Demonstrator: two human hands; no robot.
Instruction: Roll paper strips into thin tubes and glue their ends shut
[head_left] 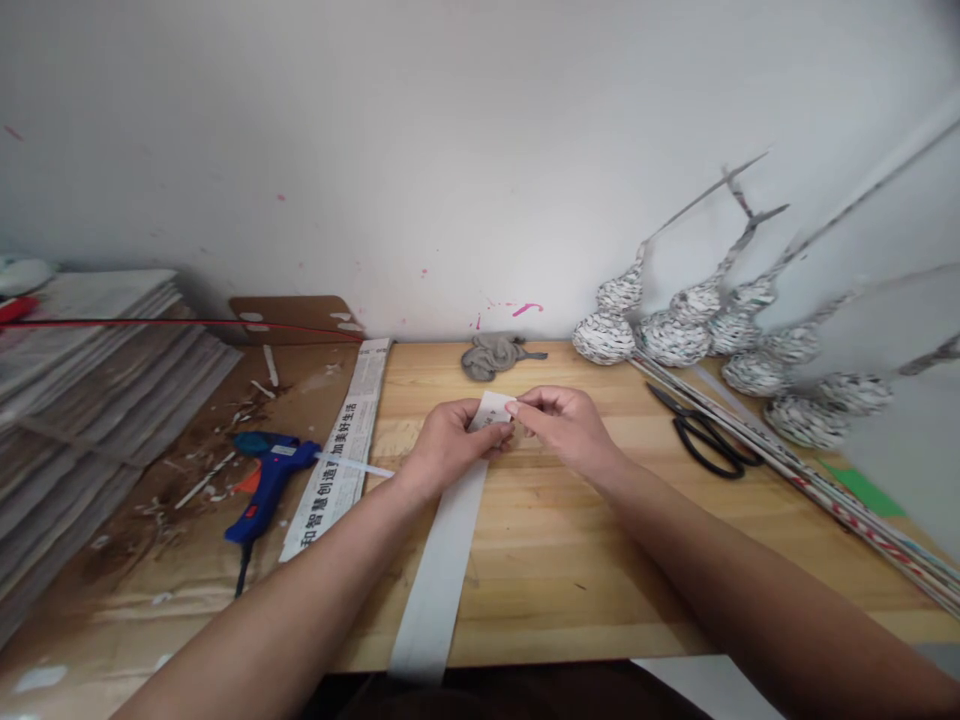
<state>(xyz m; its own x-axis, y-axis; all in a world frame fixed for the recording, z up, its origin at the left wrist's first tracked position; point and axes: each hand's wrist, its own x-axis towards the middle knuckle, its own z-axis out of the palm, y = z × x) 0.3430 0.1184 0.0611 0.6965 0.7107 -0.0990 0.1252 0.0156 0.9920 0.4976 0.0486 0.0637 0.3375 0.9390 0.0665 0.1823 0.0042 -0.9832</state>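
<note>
A long pale paper strip (442,560) runs from the table's front edge up to both hands. My left hand (454,440) is closed on its far end, thumb on top, and some print shows there. At the strip's top right corner, my right hand (559,425) pinches the paper between thumb and fingers. The fingertips of the two hands nearly meet. Left of them lies a folded newspaper strip (341,450) with large black characters. A blue glue gun (270,485) rests beside it, a clear glue stick poking out of its back.
Black-handled scissors (709,435) lie right, beside long rolled paper sticks (810,475). Several woven paper gourds (675,335) lean along the wall. A grey cloth bundle (491,355) sits behind the hands. Stacked newspapers (97,400) and stained cardboard (142,560) with scraps occupy the left.
</note>
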